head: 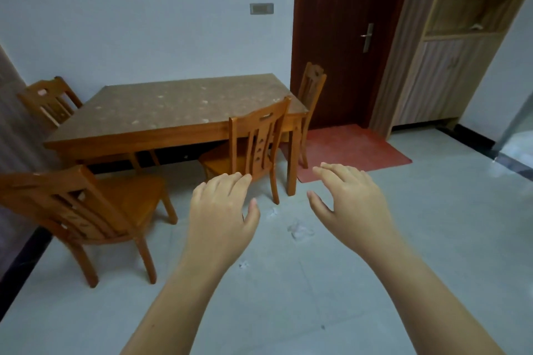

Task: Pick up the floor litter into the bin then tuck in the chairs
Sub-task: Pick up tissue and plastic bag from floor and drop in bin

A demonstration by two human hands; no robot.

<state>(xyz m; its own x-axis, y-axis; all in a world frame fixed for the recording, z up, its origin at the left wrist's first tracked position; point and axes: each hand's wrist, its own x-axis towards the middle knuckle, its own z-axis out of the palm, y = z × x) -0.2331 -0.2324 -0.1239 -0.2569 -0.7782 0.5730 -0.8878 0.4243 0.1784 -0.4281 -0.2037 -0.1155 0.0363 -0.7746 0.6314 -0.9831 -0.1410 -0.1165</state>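
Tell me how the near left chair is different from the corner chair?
The near left chair stands clear of the table, whole seat showing; the corner chair has its seat partly under it. The near left chair sits angled; the corner chair faces the table. Both are slatted orange wood.

There are four wooden chairs, the near left chair (72, 204), the far left chair (49, 98), the middle chair (259, 138) and the far right chair (311, 86), and one table (173, 106). Three pale bits of litter lie on the floor: the far scrap (272, 212), the middle scrap (300, 230) and the near scrap (243, 264). There are also two hands, the left hand (222, 210) and the right hand (349, 199), one door (340, 37), one red mat (352, 150), one cabinet (461, 52) and one switch plate (261, 8).
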